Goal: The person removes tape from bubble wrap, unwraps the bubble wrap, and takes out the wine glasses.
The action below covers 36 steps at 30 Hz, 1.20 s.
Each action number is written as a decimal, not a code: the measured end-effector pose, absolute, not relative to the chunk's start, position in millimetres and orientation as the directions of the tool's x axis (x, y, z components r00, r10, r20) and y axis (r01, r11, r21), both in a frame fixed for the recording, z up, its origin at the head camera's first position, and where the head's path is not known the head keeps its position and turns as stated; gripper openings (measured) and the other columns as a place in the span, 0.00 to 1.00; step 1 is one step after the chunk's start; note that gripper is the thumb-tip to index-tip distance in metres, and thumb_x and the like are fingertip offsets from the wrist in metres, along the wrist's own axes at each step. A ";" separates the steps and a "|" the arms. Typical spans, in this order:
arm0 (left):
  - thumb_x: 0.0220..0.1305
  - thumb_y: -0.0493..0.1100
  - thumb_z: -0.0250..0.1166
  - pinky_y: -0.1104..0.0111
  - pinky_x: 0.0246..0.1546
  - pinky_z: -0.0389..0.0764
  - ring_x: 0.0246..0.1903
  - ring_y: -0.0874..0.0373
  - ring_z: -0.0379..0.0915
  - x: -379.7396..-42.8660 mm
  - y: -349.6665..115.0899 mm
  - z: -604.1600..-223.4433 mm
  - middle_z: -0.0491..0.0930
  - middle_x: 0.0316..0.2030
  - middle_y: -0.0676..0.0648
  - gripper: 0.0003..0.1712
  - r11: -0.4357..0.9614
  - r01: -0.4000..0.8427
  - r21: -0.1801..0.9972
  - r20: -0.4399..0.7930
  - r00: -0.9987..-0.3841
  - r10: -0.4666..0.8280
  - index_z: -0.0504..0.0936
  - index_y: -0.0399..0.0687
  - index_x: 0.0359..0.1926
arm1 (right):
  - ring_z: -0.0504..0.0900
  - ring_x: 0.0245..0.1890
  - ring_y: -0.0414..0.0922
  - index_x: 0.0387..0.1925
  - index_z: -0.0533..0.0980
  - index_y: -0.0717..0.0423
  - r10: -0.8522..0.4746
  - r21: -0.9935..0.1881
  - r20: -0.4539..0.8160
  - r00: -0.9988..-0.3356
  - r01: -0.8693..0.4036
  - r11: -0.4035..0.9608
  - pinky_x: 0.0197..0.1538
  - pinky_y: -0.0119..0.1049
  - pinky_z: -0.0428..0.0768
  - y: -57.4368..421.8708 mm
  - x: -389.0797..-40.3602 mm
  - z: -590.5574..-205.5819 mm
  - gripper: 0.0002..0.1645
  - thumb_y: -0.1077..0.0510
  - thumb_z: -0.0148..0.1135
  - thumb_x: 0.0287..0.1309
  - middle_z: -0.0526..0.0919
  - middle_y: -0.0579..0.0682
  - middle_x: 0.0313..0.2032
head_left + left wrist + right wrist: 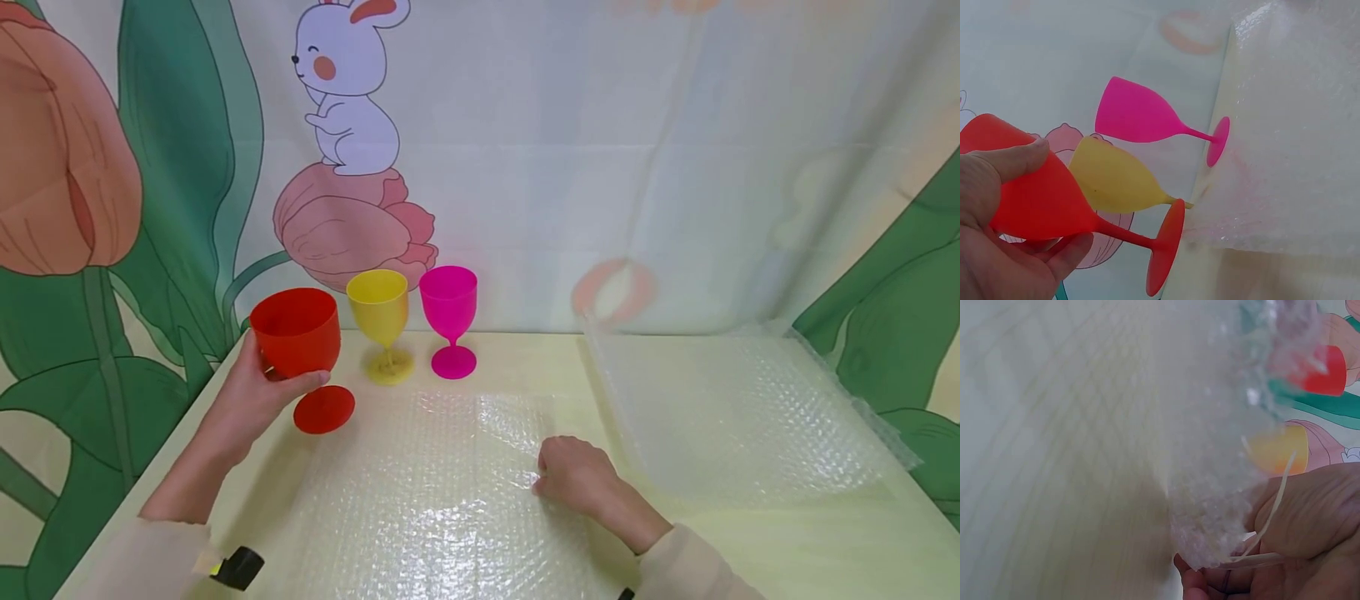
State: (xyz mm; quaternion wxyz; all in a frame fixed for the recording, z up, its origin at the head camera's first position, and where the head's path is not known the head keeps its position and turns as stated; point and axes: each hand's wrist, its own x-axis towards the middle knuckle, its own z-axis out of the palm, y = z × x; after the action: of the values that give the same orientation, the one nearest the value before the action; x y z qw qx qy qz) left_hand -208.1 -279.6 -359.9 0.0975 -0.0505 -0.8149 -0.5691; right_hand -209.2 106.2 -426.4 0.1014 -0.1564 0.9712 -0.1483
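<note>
My left hand point(247, 396) grips a red plastic goblet point(296, 333) round its bowl, thumb on the near side. The goblet tilts slightly; whether its foot touches the table cannot be told. A sheet of bubble wrap point(420, 492) lies flat on the table in front of me. At its right edge, my right hand point(581, 475) has curled fingers. In the right wrist view, those fingers pinch the edge of the bubble wrap point(1210, 512), which is partly blurred. A yellow goblet point(378, 308) and a magenta goblet point(450, 304) stand upright behind the sheet.
Another piece of bubble wrap point(735, 417) lies at the back right of the pale yellow table point(825, 550). Behind the table hangs a white cloth point(525, 167) printed with a rabbit, tulips and leaves.
</note>
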 end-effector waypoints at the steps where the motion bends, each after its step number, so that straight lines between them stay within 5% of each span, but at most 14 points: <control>1: 0.64 0.37 0.72 0.70 0.45 0.83 0.65 0.46 0.59 -209.7 -278.9 -359.4 0.62 0.69 0.44 0.52 0.349 0.190 0.918 0.215 -0.976 -0.036 0.49 0.52 0.78 | 0.75 0.30 0.43 0.30 0.82 0.58 -0.335 -0.320 -0.150 -0.930 -0.275 0.907 0.33 0.44 0.79 106.2 -209.2 -426.7 0.09 0.59 0.77 0.53 0.82 0.47 0.32; 13: 0.65 0.39 0.72 0.73 0.42 0.81 0.69 0.40 0.56 -226.1 -275.0 -355.8 0.59 0.72 0.41 0.54 0.375 0.128 0.918 0.182 -0.977 -0.112 0.45 0.50 0.79 | 0.75 0.31 0.43 0.31 0.82 0.58 -0.335 -0.325 -0.154 -0.929 -0.273 0.906 0.34 0.44 0.79 106.8 -209.2 -426.7 0.10 0.59 0.77 0.54 0.82 0.48 0.32; 23: 0.65 0.41 0.73 0.64 0.48 0.81 0.70 0.39 0.55 -236.2 -276.9 -359.1 0.58 0.73 0.39 0.56 0.409 0.067 0.910 0.152 -0.972 -0.177 0.43 0.51 0.80 | 0.74 0.30 0.43 0.29 0.80 0.57 -0.336 -0.336 -0.160 -0.928 -0.269 0.903 0.32 0.43 0.77 106.5 -208.6 -427.2 0.10 0.59 0.76 0.54 0.80 0.46 0.31; 29: 0.65 0.41 0.73 0.71 0.44 0.80 0.71 0.39 0.55 -242.7 -280.4 -365.2 0.57 0.74 0.39 0.56 0.409 0.045 0.911 0.136 -0.971 -0.195 0.42 0.51 0.80 | 0.74 0.30 0.43 0.29 0.81 0.57 -0.335 -0.339 -0.155 -0.929 -0.269 0.901 0.32 0.43 0.77 106.2 -208.3 -427.0 0.10 0.59 0.76 0.54 0.80 0.46 0.31; 36: 0.65 0.41 0.72 0.48 0.59 0.78 0.71 0.38 0.54 -250.9 -281.3 -371.5 0.56 0.75 0.37 0.57 0.412 0.005 0.911 0.104 -0.970 -0.218 0.41 0.49 0.80 | 0.75 0.31 0.43 0.32 0.82 0.58 -0.334 -0.351 -0.151 -0.930 -0.266 0.898 0.34 0.44 0.79 106.8 -207.8 -427.4 0.10 0.59 0.77 0.53 0.82 0.47 0.33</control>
State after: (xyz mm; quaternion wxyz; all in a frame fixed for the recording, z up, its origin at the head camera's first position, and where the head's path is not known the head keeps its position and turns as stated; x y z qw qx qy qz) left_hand -250.9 -281.3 -371.5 0.1038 0.0640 -0.8339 -0.5382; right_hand -207.8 106.8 -427.4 0.1041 -0.1549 0.9685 -0.1647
